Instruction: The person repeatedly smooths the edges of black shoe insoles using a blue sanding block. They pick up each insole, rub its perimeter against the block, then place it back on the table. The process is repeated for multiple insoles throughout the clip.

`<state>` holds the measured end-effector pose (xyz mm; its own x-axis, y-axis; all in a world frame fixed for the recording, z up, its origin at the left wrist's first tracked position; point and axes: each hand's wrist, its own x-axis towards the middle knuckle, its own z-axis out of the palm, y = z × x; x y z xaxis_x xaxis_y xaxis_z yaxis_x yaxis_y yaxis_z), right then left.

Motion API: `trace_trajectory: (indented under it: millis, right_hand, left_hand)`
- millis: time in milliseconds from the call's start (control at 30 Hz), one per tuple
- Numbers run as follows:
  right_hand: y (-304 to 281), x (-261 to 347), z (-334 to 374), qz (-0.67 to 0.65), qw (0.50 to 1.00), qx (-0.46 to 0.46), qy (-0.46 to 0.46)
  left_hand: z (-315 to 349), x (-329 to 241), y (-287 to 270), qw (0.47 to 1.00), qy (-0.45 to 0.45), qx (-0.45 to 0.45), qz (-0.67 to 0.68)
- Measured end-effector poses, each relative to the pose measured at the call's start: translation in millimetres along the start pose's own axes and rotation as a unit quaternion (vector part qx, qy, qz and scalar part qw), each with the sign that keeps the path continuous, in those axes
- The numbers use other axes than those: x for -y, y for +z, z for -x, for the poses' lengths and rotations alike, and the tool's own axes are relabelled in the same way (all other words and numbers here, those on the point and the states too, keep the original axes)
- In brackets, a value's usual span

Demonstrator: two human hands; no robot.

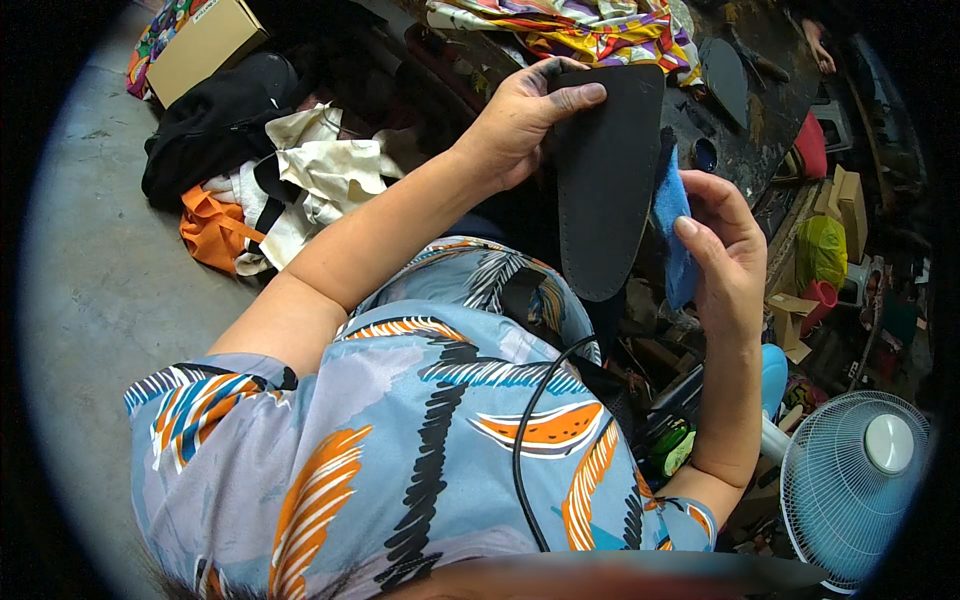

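In front of my chest my left hand grips a flat black leather piece by its broad upper end, thumb on the face. The piece tapers downward to a rounded tip, and a row of small stitch marks runs along its left edge. Dark smudges show on my left thumb and fingers. My right hand pinches a folded blue cloth, dark at its top, just right of the leather piece; whether they touch I cannot tell. Beyond it, a small round dark pot stands on the dark workbench.
A colourful patterned cloth and a grey tapered piece lie on the bench. To the left are a cardboard box, a black bag and white and orange fabric. A fan stands lower right. Another person's limb shows upper right.
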<state>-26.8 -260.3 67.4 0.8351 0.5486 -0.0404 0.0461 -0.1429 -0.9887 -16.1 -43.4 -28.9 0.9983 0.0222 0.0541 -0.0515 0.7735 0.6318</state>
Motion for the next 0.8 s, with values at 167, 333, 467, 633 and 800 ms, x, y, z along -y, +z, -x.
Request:
trace_trajectory:
  millis: [167,333,467,633,800]
  right_hand:
    - [-4.8,3.2,3.1,0.032,0.999,0.031,-0.020]
    - [-2.5,3.2,5.7,0.040,0.998,0.013,-0.041]
    - [-2.4,0.1,9.5,0.017,1.000,0.005,-0.010]
    - [-11.5,-2.2,11.6,-0.011,1.000,-0.003,0.018]
    - [-9.7,-1.3,4.3,-0.087,0.993,-0.075,-0.035]
  left_hand:
    - [-1.3,-6.3,3.5,0.998,0.055,0.004,-0.026]
    - [-1.2,-9.9,5.6,0.998,0.054,0.000,-0.024]
    - [-4.3,-9.6,4.6,0.996,0.075,-0.014,-0.034]
    - [-11.6,-12.6,1.3,0.994,0.095,-0.034,-0.034]
    - [-13.2,-11.4,1.6,0.995,0.081,-0.033,-0.049]
